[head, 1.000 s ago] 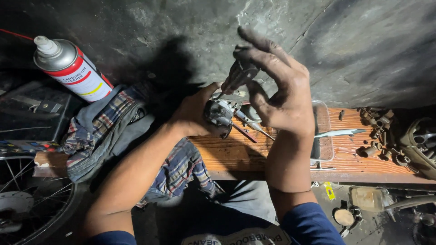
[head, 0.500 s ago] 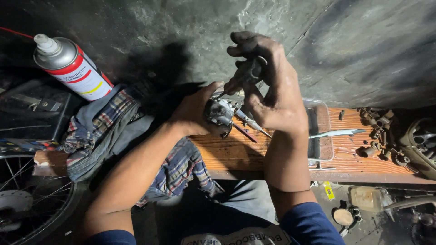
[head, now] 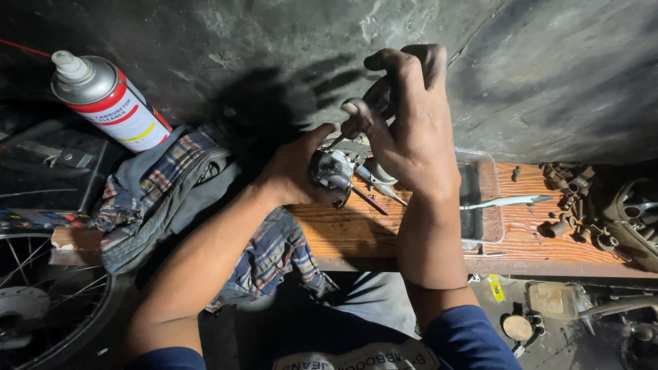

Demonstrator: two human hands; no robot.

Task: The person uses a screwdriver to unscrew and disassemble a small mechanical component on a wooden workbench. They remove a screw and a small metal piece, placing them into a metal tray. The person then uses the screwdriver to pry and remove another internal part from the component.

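Overhead, so to speak, a dark rough wall (head: 548, 75) fills the background, and below it a wooden plank serves as the surface (head: 356, 229). At the lower left sits a spoked wheel (head: 41, 301), and a plaid cloth (head: 178, 199) is draped over the plank's left end. Above the cloth stands a spray can (head: 110, 103) with a red and white label. A clear plastic tray (head: 483, 205) rests on the plank to the right, with a silvery flat tool (head: 507, 201) lying across it and rusty small parts (head: 569, 205) scattered further right. The right hand (head: 411, 130) is raised, its fingers (head: 384, 75) wrapped tightly around a screwdriver handle (head: 380, 92). The left hand (head: 295, 171) has its fingers closed on a small grey metal carburettor body (head: 332, 168), held just above the plank's middle, where the tool's tip meets it.
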